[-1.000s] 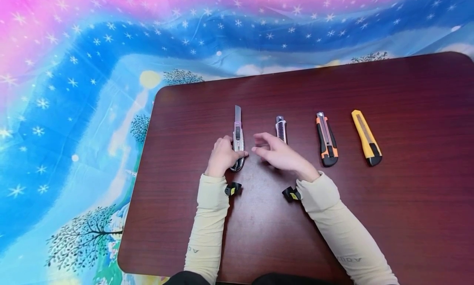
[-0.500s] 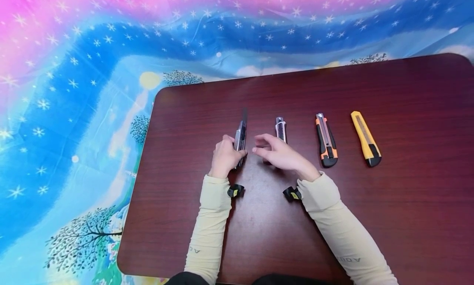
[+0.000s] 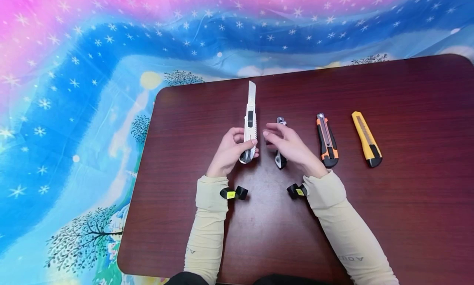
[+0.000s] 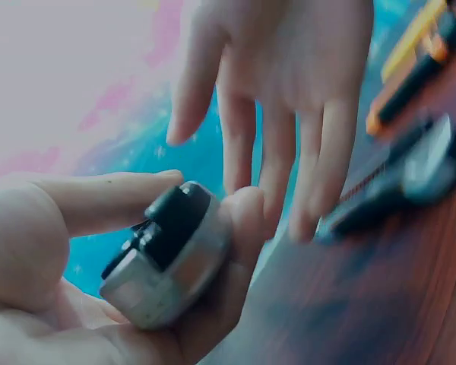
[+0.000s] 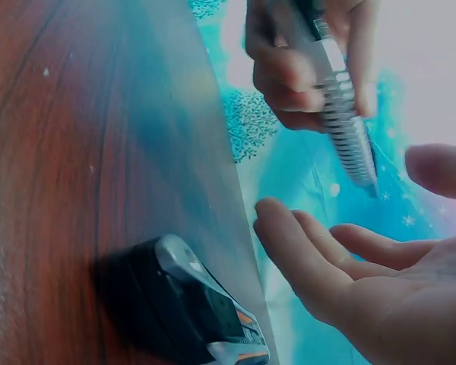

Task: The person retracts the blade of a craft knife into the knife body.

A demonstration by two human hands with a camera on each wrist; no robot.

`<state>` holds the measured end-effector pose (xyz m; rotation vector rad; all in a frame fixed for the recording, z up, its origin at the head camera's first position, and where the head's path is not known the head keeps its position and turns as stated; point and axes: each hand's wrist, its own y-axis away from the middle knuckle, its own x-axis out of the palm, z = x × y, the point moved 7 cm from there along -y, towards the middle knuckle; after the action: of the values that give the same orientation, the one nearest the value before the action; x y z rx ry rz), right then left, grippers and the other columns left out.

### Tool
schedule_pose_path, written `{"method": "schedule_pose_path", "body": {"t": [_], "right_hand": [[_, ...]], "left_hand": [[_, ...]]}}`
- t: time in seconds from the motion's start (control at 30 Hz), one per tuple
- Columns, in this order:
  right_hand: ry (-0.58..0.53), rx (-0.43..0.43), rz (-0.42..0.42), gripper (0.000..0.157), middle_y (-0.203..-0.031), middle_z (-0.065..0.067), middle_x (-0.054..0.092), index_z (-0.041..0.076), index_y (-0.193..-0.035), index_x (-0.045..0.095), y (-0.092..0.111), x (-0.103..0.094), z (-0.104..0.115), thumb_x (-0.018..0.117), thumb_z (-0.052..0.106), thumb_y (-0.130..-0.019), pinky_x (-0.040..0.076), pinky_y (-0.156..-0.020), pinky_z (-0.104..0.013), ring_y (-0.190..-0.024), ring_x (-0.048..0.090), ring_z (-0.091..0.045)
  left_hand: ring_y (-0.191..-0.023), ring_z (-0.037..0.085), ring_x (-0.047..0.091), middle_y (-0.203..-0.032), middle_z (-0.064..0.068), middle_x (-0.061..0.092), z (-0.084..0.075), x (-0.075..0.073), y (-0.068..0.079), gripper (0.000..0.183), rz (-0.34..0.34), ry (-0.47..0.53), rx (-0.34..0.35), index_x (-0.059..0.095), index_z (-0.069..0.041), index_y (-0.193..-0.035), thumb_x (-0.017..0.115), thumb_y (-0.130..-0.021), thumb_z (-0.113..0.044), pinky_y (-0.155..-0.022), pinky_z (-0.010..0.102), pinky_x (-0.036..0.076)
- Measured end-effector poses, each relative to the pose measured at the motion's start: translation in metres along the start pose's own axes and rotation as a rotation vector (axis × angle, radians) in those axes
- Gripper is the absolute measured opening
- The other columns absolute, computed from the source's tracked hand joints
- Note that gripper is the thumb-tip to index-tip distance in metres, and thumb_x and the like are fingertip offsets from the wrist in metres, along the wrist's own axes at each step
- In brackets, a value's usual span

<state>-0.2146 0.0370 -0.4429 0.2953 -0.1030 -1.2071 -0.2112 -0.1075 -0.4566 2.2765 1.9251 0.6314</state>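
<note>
My left hand [image 3: 230,151] grips a silver snap-off utility knife [image 3: 250,116] near its butt, thumb on top. Its long blade sticks out and points toward the back of the table. In the left wrist view the knife's dark butt end [image 4: 178,228] sits between thumb and fingers. Close to its right, my right hand [image 3: 290,147] holds nothing, its fingers spread and slightly bent in the right wrist view. Partly hidden beneath that hand, a smaller black-and-silver utility knife [image 3: 280,161] lies on the table.
To the right lie an orange-and-black utility knife [image 3: 327,141] and a yellow one [image 3: 366,139] with a black end. All rest on a dark red-brown wooden table [image 3: 407,215]. A snowflake-patterned cloth [image 3: 92,71] covers the area behind and left of it.
My left hand has lifted the silver knife off the table and turned it face up, moving slightly right. My right hand has shifted a little right and away from me, uncovering the second knife's butt.
</note>
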Motion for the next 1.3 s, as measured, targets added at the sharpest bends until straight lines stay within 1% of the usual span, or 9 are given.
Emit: {"method": "schedule_pose_path", "body": {"t": [0.2, 0.37, 0.5, 0.63, 0.73, 0.8, 1.0, 1.13, 1.3], "right_hand": [[-0.134, -0.002, -0.007, 0.051, -0.142, -0.021, 0.046, -0.005, -0.144, 0.036, -0.002, -0.006, 0.000, 0.037, 0.028, -0.105, 0.046, -0.108, -0.045, -0.127, 0.049, -0.032], [-0.215, 0.039, -0.007, 0.059, -0.137, -0.017, 0.048, -0.003, -0.141, 0.040, -0.002, -0.009, -0.002, 0.030, 0.042, -0.105, 0.042, -0.111, -0.040, -0.118, 0.050, -0.015], [-0.285, 0.034, -0.009, 0.064, -0.138, -0.021, 0.051, -0.006, -0.140, 0.040, -0.001, -0.011, -0.002, 0.030, 0.046, -0.104, 0.044, -0.105, -0.029, -0.115, 0.054, -0.009], [-0.362, -0.002, -0.037, 0.055, -0.120, -0.010, 0.066, -0.005, -0.129, 0.051, -0.001, -0.017, -0.001, 0.037, 0.042, -0.104, 0.051, -0.093, -0.020, -0.105, 0.062, -0.008], [-0.422, -0.034, -0.046, 0.044, -0.102, 0.000, 0.072, 0.000, -0.116, 0.058, -0.001, -0.020, 0.000, 0.041, 0.039, -0.103, 0.054, -0.088, -0.020, -0.096, 0.067, -0.010], [-0.439, -0.051, -0.048, 0.041, -0.097, 0.001, 0.074, 0.001, -0.111, 0.060, -0.001, -0.022, 0.001, 0.043, 0.038, -0.103, 0.055, -0.087, -0.021, -0.093, 0.069, -0.011], [-0.483, -0.054, -0.076, 0.047, -0.093, -0.001, 0.075, -0.004, -0.111, 0.059, -0.001, -0.026, 0.001, 0.047, 0.041, -0.100, 0.057, -0.086, -0.025, -0.090, 0.071, -0.014], [-0.524, -0.037, -0.093, 0.048, -0.090, -0.004, 0.075, -0.002, -0.108, 0.059, 0.000, -0.029, -0.001, 0.048, 0.043, -0.099, 0.059, -0.082, -0.026, -0.086, 0.072, -0.015], [-0.503, -0.012, -0.097, 0.049, -0.084, -0.004, 0.075, -0.001, -0.105, 0.059, 0.000, -0.029, -0.003, 0.048, 0.046, -0.099, 0.060, -0.078, -0.027, -0.080, 0.073, -0.016]], "left_hand": [[-0.063, 0.021, 0.067, -0.099, 0.013, 0.055, 0.003, 0.025, 0.004, 0.044, 0.123, 0.059, -0.004, 0.034, -0.001, -0.121, 0.058, -0.087, 0.013, -0.066, 0.031, 0.061], [-0.066, 0.020, 0.067, -0.099, 0.013, 0.056, 0.009, 0.041, 0.006, 0.041, 0.196, 0.052, -0.017, 0.036, -0.004, -0.119, 0.056, -0.087, 0.013, -0.068, 0.029, 0.060], [-0.070, 0.019, 0.067, -0.102, 0.014, 0.057, 0.011, 0.050, 0.008, 0.041, 0.232, 0.056, -0.024, 0.035, -0.005, -0.122, 0.055, -0.090, 0.011, -0.071, 0.028, 0.060], [-0.075, 0.018, 0.068, -0.114, 0.029, 0.056, 0.015, 0.056, 0.008, 0.040, 0.254, 0.063, -0.037, 0.037, -0.001, -0.127, 0.053, -0.091, 0.010, -0.074, 0.028, 0.060], [-0.078, 0.016, 0.068, -0.124, 0.040, 0.051, 0.018, 0.061, 0.008, 0.039, 0.291, 0.041, -0.042, 0.039, 0.006, -0.130, 0.050, -0.093, 0.010, -0.078, 0.026, 0.059], [-0.081, 0.016, 0.068, -0.127, 0.044, 0.048, 0.020, 0.064, 0.009, 0.038, 0.325, 0.015, -0.046, 0.040, 0.011, -0.131, 0.049, -0.094, 0.008, -0.080, 0.027, 0.058], [-0.086, 0.020, 0.069, -0.123, 0.044, 0.050, 0.026, 0.071, 0.012, 0.036, 0.407, -0.042, -0.100, 0.044, 0.010, -0.132, 0.050, -0.097, 0.002, -0.086, 0.047, 0.059], [-0.087, 0.017, 0.069, -0.123, 0.044, 0.051, 0.027, 0.077, 0.016, 0.042, 0.492, -0.111, -0.095, 0.041, 0.007, -0.133, 0.054, -0.093, 0.007, -0.088, 0.040, 0.059], [-0.085, 0.013, 0.068, -0.123, 0.043, 0.049, 0.026, 0.083, 0.020, 0.052, 0.592, -0.175, -0.071, 0.037, 0.005, -0.135, 0.057, -0.088, 0.014, -0.088, 0.033, 0.059]]}}
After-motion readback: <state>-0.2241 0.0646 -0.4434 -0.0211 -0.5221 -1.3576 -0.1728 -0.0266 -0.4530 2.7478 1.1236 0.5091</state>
